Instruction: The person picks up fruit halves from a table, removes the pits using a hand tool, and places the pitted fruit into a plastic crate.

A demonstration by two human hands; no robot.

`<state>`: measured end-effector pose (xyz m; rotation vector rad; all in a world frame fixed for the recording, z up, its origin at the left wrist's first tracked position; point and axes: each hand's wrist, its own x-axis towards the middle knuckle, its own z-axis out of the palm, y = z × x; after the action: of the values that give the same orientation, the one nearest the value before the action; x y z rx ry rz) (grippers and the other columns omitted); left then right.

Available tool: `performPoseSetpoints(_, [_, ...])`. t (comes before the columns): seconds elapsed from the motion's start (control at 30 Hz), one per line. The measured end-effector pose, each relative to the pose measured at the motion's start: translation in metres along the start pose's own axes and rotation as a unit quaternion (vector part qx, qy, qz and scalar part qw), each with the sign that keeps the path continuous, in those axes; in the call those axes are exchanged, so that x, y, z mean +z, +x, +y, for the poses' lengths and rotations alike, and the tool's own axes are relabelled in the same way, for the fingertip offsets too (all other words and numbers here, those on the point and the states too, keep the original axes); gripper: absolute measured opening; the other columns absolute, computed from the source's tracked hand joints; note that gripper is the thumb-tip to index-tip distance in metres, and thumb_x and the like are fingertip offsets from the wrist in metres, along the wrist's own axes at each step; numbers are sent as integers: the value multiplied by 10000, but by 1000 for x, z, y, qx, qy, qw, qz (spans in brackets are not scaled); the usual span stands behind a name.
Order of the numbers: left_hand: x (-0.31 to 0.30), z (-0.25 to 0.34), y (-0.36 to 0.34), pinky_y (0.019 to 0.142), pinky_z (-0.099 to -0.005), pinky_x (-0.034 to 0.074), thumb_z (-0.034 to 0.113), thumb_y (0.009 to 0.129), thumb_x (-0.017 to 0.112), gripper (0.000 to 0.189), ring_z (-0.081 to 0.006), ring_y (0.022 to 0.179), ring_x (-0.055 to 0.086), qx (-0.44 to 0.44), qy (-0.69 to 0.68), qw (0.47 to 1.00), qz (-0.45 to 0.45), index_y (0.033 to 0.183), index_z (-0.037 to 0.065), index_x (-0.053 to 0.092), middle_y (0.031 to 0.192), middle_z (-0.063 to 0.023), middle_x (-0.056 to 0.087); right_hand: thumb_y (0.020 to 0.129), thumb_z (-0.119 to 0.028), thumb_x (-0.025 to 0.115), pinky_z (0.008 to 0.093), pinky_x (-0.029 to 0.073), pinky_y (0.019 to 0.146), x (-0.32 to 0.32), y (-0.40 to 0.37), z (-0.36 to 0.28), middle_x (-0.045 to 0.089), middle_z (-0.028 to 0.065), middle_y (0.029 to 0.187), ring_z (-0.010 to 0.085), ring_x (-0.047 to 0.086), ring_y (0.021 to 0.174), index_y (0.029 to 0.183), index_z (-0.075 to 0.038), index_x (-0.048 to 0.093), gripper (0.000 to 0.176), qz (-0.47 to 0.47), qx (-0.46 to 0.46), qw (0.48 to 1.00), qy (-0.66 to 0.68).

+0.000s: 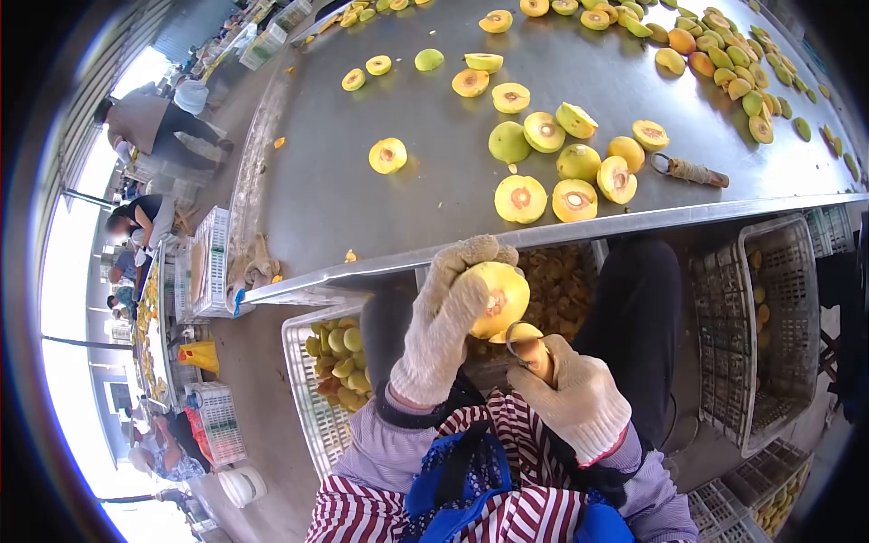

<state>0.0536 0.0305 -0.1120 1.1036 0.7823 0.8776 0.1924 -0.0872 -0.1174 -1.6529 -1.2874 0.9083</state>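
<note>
My left hand [441, 321], in a pale knit glove, is closed round a yellow fruit half [501, 299], its cut face and reddish centre partly showing. My right hand [579, 394], gloved too, grips the handle of a tool with a curved metal loop [523, 337]. The loop is at the lower edge of the fruit, against a yellow piece there. Both hands are over my lap, just below the table's front edge. On the metal table [326, 208] lie several cut fruit halves [520, 198] and a second loop tool with a wrapped handle [692, 172].
A crate of fruit halves [303, 380] stands at my left, and crates [756, 335] stand at my right. Behind the hands is a container of scraps [552, 290]. A large fruit pile [724, 59] lies at the table's back right. People [149, 127] work further left.
</note>
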Motion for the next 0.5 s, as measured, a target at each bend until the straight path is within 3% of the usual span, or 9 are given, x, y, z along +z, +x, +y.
performPoseSetpoints(0.03, [0, 3, -4, 985, -345, 516, 336, 928, 740, 480, -216, 1129, 644, 64, 126, 990, 3, 1270, 36, 586, 1213, -137, 662, 859, -229, 773, 384, 499, 487, -1, 0, 0, 614, 114, 614, 301, 644, 537, 866, -78, 585, 241, 20, -47, 995, -82])
performPoseSetpoints(0.07, [1, 11, -5, 985, -345, 516, 336, 928, 740, 480, -216, 1129, 644, 62, 125, 990, 1, 1270, 36, 586, 1213, -137, 662, 859, -229, 773, 384, 499, 487, -1, -1, 2, 614, 114, 614, 301, 644, 537, 866, -78, 585, 241, 21, -44, 995, -83])
performPoseSetpoints(0.1, [3, 21, -4, 969, -362, 529, 287, 897, 761, 498, -242, 1121, 655, 132, 304, 943, -46, 1283, 33, 576, 1223, -147, 661, 858, -236, 773, 381, 496, 480, 1, -1, 5, 610, 110, 607, 297, 641, 532, 867, -80, 577, 251, 30, -63, 991, -115])
performPoseSetpoints(0.13, [7, 29, -4, 952, -380, 541, 239, 866, 783, 526, -268, 1113, 665, 198, 470, 856, -90, 1297, 30, 566, 1232, -156, 660, 858, -243, 774, 377, 493, 473, 4, 0, 9, 606, 107, 601, 292, 639, 527, 869, -82, 570, 260, 39, -82, 985, -147])
performPoseSetpoints(0.17, [12, 32, -5, 946, -381, 540, 171, 793, 818, 515, -290, 1088, 681, 236, 522, 814, -98, 1247, 60, 602, 1202, -141, 676, 865, -239, 765, 377, 494, 470, 7, -1, 17, 603, 102, 593, 288, 642, 529, 877, -88, 557, 257, 41, -95, 984, -143])
performPoseSetpoints(0.27, [13, 20, -5, 936, -399, 546, 117, 766, 805, 491, -330, 1100, 669, 190, 593, 777, -93, 1215, 83, 610, 1199, -141, 672, 877, -253, 756, 386, 505, 489, 6, -2, 13, 613, 106, 602, 292, 650, 542, 864, -93, 566, 248, 26, -89, 980, -178])
performPoseSetpoints(0.33, [9, 7, -3, 938, -407, 547, 89, 762, 784, 463, -336, 1110, 661, 203, 579, 784, -94, 1191, 87, 609, 1208, -129, 667, 883, -270, 751, 391, 508, 498, 6, -4, 12, 613, 107, 601, 294, 651, 544, 855, -94, 569, 254, 10, -75, 980, -185])
performPoseSetpoints(0.43, [1, -2, -6, 978, -392, 535, 46, 793, 741, 446, -336, 1146, 650, 142, 493, 845, -150, 1211, 49, 582, 1242, -140, 649, 891, -309, 745, 399, 511, 509, 7, -11, 16, 609, 105, 595, 298, 652, 549, 838, -93, 575, 280, -19, -60, 977, -203])
performPoseSetpoints(0.5, [-5, -5, -10, 985, -389, 532, 37, 794, 739, 451, -341, 1160, 643, 122, 482, 854, -155, 1216, 41, 577, 1259, -149, 641, 893, -331, 744, 402, 511, 513, 8, -12, 18, 606, 104, 590, 299, 652, 551, 832, -92, 577, 298, -27, -64, 975, -211])
